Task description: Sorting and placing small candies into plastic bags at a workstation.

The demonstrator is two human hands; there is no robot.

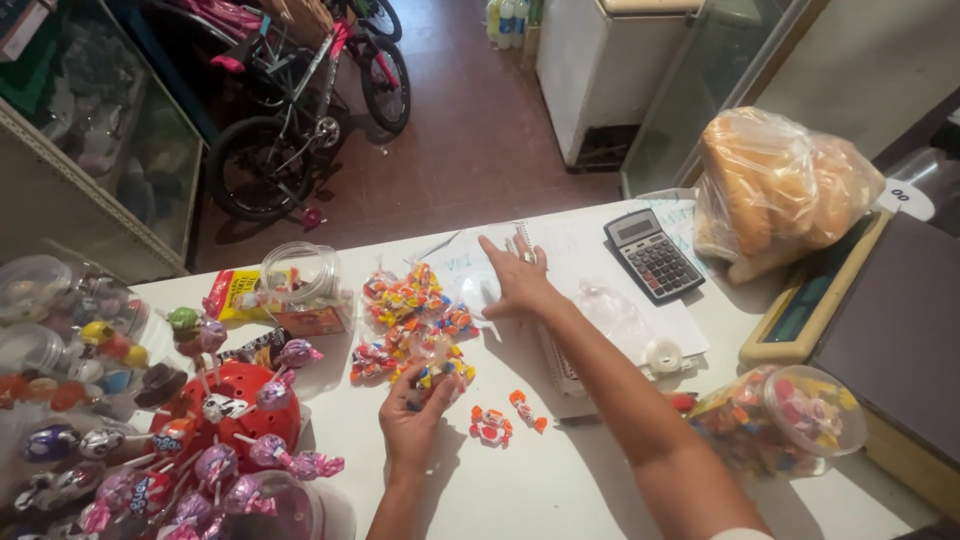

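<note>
My left hand (412, 412) is closed on a small clear bag of wrapped candies (440, 372) near the middle of the white counter (560, 480). Just beyond it lies a pile of similar candy bags (412, 305). Two loose wrapped candies (492, 425) lie to the right of my left hand. My right hand (517, 280), a ring on one finger, reaches forward and rests flat, fingers spread, on clear plastic bags and paper (470, 265) at the counter's far edge.
A red lollipop stand (235, 405) and candy jars (60, 340) crowd the left. A calculator (655, 255), a bag of bread (775, 190), a scale (880, 320) and a candy jar (785, 415) sit right. Bicycles (300, 110) stand beyond the counter.
</note>
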